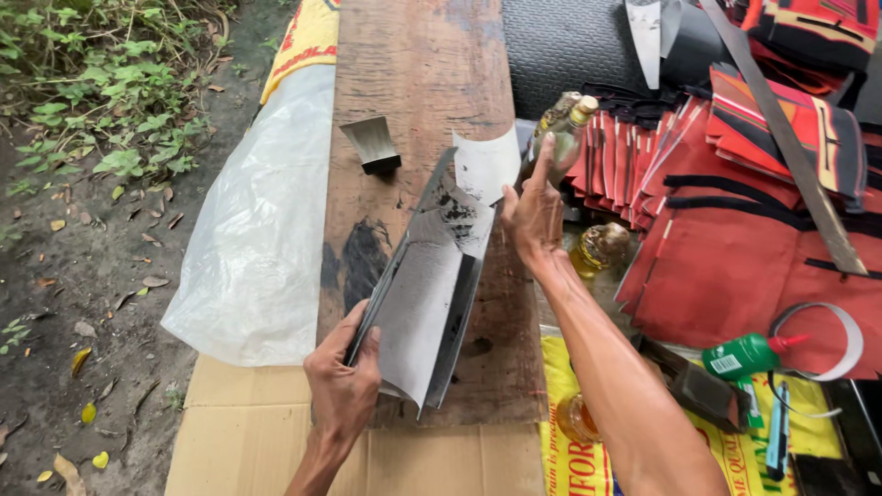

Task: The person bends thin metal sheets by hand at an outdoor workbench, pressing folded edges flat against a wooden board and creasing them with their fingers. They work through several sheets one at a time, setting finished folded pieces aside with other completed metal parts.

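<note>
While the left hand (342, 386) grips the lower end of a folded grey sheet (424, 289) at frame centre on the wooden plank surface (413, 64), the right hand (533, 216) closes its fingers on a glass bottle (560, 129) just right of it. Dark smears already mark the sheet's upper part; the lower part looks bare. Red fabric pieces (735, 248) crowd the right.

bare plank (413, 64) ahead, red pieces (735, 230) crowding right

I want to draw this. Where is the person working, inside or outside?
Likely an outdoor craft spot on the ground: dirt and weeds beside a wooden board, red cloth pieces piled up, and a glue bottle nearby.
</note>
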